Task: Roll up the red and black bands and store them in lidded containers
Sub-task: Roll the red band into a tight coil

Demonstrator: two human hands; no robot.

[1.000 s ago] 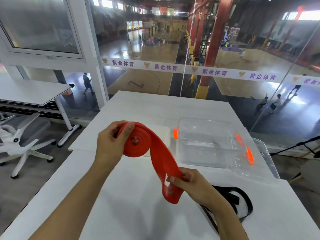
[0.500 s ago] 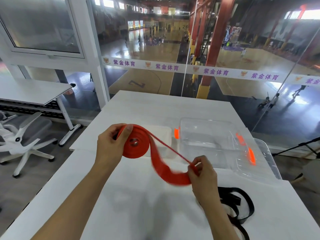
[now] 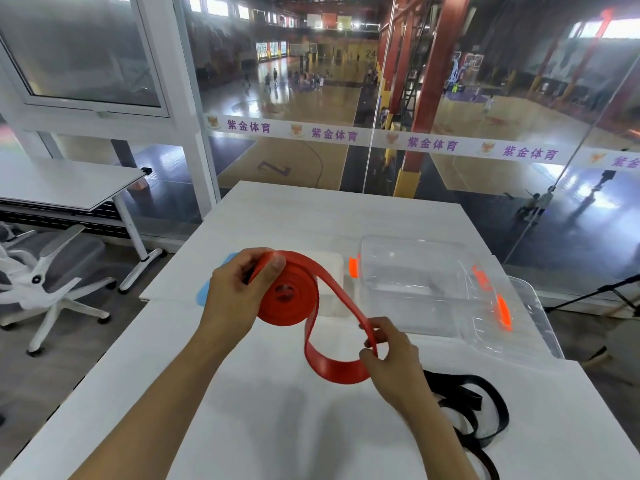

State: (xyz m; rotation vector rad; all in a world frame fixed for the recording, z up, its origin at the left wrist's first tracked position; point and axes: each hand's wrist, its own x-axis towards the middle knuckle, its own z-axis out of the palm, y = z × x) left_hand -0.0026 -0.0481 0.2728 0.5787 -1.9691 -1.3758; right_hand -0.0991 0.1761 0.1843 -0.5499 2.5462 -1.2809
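The red band (image 3: pixel 294 296) is partly wound into a coil, held above the white table (image 3: pixel 277 427). My left hand (image 3: pixel 239 292) grips the coil, thumb over its top edge. My right hand (image 3: pixel 388 355) pinches the loose red tail, which loops down to the tabletop. The black band (image 3: pixel 474 407) lies in a loose heap at the right, partly hidden by my right forearm. Behind stand a clear container (image 3: pixel 412 282) with orange latches and its clear lid (image 3: pixel 512 323) beside it. A white container (image 3: pixel 332 282) with a blue lid edge sits behind the coil.
A glass wall runs just past the table's far edge. To the left are a second white table (image 3: pixel 62 181) and a white office chair (image 3: pixel 45 282). A tripod leg (image 3: pixel 595 292) shows at the far right.
My right hand has shifted along the tail, and the hanging loop now curves under towards it. The coil in my left hand looks slightly thicker. The black band has not moved.
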